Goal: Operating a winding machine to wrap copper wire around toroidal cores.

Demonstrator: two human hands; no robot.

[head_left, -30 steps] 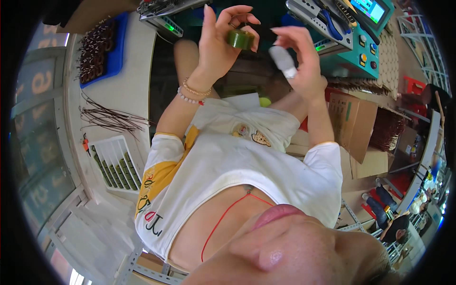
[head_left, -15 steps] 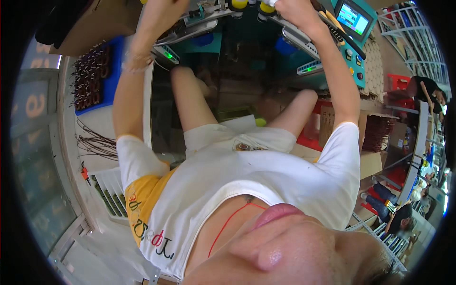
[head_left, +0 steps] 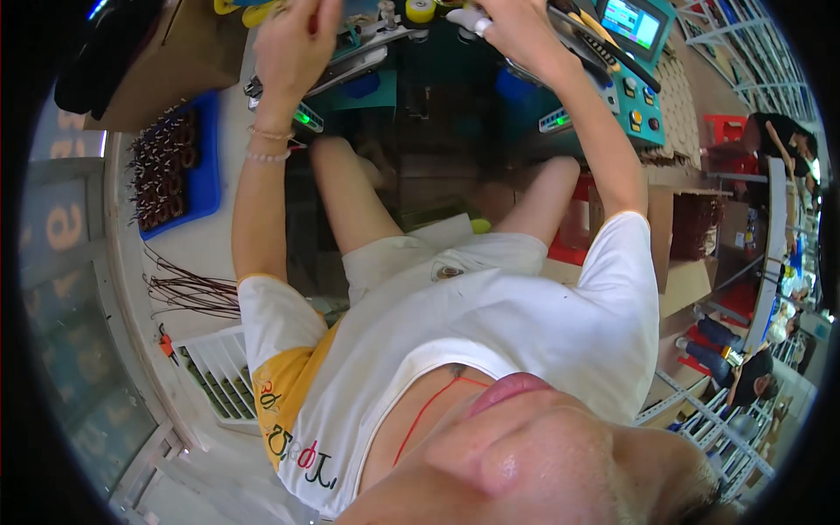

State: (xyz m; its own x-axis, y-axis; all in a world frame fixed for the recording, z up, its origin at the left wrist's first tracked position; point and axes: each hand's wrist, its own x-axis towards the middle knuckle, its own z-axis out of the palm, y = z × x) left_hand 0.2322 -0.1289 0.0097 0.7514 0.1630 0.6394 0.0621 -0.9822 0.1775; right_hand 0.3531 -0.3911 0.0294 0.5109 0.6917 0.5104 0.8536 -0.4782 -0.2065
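My left hand [head_left: 296, 48] is raised at the upper left of the machine, a beaded bracelet at its wrist. Its fingers are curled together and partly cut off by the top edge; whatever they hold is hidden. Opposite it, my right hand [head_left: 518, 33] bends inward at the upper right, with white covers on its fingertips. Those fingers are drawn together, and I cannot make out anything between them. A metal arm of the machine [head_left: 357, 66] runs beside the left hand. Between the hands sits a yellow roller [head_left: 420, 10]. Black-and-yellow handles [head_left: 604, 39] lie beside my right wrist.
A blue tray [head_left: 206, 179] of brown coiled leads stands left, near loose brown wires [head_left: 197, 293], orange-handled cutters [head_left: 166, 343] and a white rack [head_left: 223, 372]. At right are a screen [head_left: 632, 24], a button panel [head_left: 643, 114] and a cardboard box [head_left: 658, 241]. People work farther right.
My left hand has come down and slightly right, showing more of its fingers. The right hand has shifted a little left and up. The whole view has tilted slightly.
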